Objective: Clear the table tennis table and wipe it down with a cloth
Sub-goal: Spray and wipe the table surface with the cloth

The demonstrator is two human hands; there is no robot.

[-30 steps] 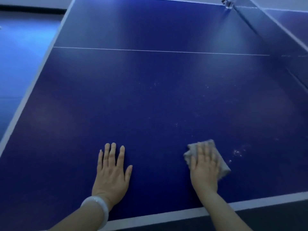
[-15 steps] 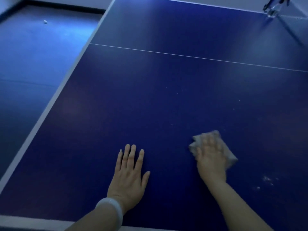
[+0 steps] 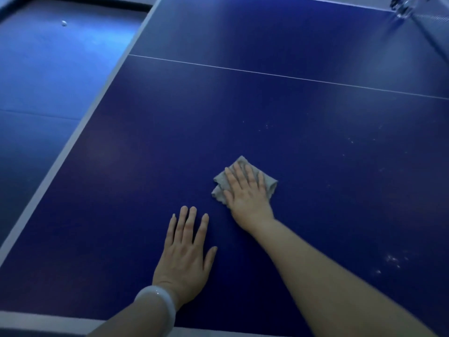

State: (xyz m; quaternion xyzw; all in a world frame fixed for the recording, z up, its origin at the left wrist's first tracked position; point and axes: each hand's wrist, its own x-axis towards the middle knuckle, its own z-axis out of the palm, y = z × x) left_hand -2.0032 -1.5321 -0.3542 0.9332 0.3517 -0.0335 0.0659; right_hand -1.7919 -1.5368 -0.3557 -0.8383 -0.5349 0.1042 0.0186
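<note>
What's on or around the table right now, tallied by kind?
Cloths: 1, the grey cloth under the right hand
Hands flat on the table: 2, counting the left hand
Bracelets: 1, the white bracelet
Balls: 1, a small white ball on the floor
Total: 5

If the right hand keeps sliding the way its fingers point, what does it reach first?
Nothing solid: the right hand, flat on the cloth, points up-table over bare blue table. First comes the thin white line; depth is hard to judge.
</note>
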